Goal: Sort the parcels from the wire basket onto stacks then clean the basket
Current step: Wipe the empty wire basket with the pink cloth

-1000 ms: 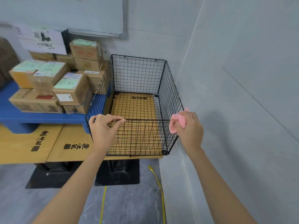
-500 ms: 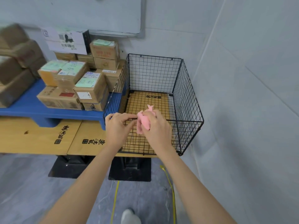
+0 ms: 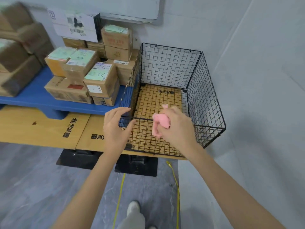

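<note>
A black wire basket (image 3: 204, 90) stands on a wooden table, with no parcels inside it. My left hand (image 3: 115, 129) grips the top wire of its front wall near the front left corner. My right hand (image 3: 176, 128) holds a crumpled pink cloth (image 3: 160, 123) against the same front rim, just right of the left hand. Cardboard parcels (image 3: 100, 83) with paper labels are stacked on a blue platform (image 3: 38, 100) left of the basket.
The wooden table (image 3: 41, 128) runs left from the basket. A grey wall (image 3: 255, 80) stands close on the basket's right. More brown boxes (image 3: 18, 52) sit at far left. Yellow cables (image 3: 177, 187) lie on the grey floor by my shoe (image 3: 133, 207).
My right hand has carried the pink cloth from the basket's front right corner leftward along the front rim to near my left hand. The left hand has kept its hold.
</note>
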Demonstrator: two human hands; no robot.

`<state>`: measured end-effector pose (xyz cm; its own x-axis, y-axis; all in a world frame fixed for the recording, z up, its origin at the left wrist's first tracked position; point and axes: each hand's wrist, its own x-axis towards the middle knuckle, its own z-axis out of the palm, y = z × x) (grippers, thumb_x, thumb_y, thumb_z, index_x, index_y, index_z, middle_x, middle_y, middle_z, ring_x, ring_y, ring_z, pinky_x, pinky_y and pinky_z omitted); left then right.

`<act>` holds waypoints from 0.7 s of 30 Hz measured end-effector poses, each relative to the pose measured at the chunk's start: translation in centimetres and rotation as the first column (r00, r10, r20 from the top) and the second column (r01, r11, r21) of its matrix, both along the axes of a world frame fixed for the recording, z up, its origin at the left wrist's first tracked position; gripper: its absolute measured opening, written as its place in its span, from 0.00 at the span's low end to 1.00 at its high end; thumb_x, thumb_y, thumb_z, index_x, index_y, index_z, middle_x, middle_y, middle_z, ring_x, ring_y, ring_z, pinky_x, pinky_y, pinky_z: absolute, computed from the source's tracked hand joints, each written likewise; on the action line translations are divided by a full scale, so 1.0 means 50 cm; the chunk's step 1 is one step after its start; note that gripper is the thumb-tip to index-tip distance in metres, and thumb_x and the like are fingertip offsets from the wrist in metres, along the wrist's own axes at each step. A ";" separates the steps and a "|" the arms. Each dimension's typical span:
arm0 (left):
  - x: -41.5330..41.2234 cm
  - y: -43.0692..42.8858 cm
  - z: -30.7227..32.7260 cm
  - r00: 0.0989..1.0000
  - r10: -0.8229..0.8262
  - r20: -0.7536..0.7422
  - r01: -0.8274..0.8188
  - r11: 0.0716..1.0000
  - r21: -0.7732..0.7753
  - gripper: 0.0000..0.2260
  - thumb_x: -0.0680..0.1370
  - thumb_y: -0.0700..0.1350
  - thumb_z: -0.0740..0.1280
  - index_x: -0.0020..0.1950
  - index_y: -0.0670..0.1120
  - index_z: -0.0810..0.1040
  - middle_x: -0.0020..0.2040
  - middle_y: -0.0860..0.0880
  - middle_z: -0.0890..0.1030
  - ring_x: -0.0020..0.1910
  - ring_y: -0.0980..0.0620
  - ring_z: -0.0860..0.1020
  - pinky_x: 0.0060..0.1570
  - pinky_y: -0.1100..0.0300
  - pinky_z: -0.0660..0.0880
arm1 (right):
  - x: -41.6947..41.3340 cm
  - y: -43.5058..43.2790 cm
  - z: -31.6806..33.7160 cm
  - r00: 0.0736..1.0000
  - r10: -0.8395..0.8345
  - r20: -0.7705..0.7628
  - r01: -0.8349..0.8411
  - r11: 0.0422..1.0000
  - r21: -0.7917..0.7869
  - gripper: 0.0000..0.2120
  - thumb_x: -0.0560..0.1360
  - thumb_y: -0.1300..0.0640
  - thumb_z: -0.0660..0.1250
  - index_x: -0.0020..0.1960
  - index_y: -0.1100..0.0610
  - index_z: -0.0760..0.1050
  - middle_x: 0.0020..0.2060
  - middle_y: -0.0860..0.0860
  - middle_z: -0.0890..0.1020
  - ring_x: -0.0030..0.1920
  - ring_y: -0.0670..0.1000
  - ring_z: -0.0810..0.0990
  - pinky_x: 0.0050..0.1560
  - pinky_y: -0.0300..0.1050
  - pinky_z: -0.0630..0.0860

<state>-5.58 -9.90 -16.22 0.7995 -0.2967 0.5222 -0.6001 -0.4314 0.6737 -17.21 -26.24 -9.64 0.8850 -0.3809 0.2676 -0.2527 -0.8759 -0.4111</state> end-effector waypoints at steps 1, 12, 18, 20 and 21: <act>0.003 0.003 0.001 1.000 0.003 0.005 -0.003 1.000 -0.010 0.18 0.73 0.44 0.75 0.62 0.47 0.79 0.58 0.52 0.79 0.61 0.61 0.68 0.61 0.74 0.62 | 0.029 0.012 0.009 0.998 0.046 -0.032 -0.046 0.999 -0.009 0.18 0.72 0.50 0.75 0.59 0.52 0.79 0.52 0.46 0.77 0.45 0.44 0.76 0.46 0.40 0.75; 0.007 0.044 0.000 0.999 -0.022 -0.044 0.021 0.999 -0.029 0.22 0.71 0.37 0.75 0.64 0.43 0.76 0.59 0.51 0.76 0.60 0.53 0.73 0.62 0.64 0.69 | 0.161 0.043 0.061 0.872 0.420 -0.253 -0.415 0.907 0.077 0.12 0.71 0.51 0.72 0.53 0.49 0.77 0.45 0.45 0.77 0.45 0.47 0.79 0.47 0.47 0.78; -0.009 0.033 0.005 1.000 0.003 -0.031 -0.004 1.000 -0.009 0.15 0.75 0.40 0.72 0.61 0.44 0.78 0.58 0.51 0.77 0.61 0.55 0.71 0.63 0.66 0.65 | 0.186 -0.087 0.095 0.647 0.556 -0.522 -0.375 0.828 0.417 0.03 0.77 0.52 0.70 0.50 0.47 0.78 0.41 0.48 0.84 0.37 0.43 0.84 0.33 0.37 0.79; -0.010 0.027 0.006 0.998 0.038 -0.053 -0.040 0.998 -0.054 0.14 0.75 0.41 0.71 0.60 0.44 0.79 0.58 0.51 0.77 0.61 0.54 0.73 0.62 0.64 0.67 | 0.212 -0.089 0.085 0.601 0.655 -0.457 -0.357 0.732 0.580 0.08 0.76 0.51 0.70 0.53 0.52 0.79 0.44 0.52 0.85 0.39 0.49 0.85 0.39 0.48 0.83; -0.012 0.024 0.007 0.996 0.057 -0.062 -0.061 0.996 -0.072 0.12 0.76 0.42 0.71 0.59 0.44 0.79 0.57 0.50 0.78 0.60 0.53 0.73 0.61 0.62 0.68 | 0.224 -0.084 0.078 0.585 0.694 -0.419 -0.365 0.687 0.628 0.12 0.74 0.49 0.70 0.54 0.53 0.79 0.45 0.54 0.85 0.40 0.51 0.85 0.41 0.50 0.83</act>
<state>-6.20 -8.71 -15.85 0.8452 -0.2106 0.4912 -0.5324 -0.4128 0.7391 -6.00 -30.46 -5.74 0.8507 0.2951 -0.4350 -0.1261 -0.6888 -0.7139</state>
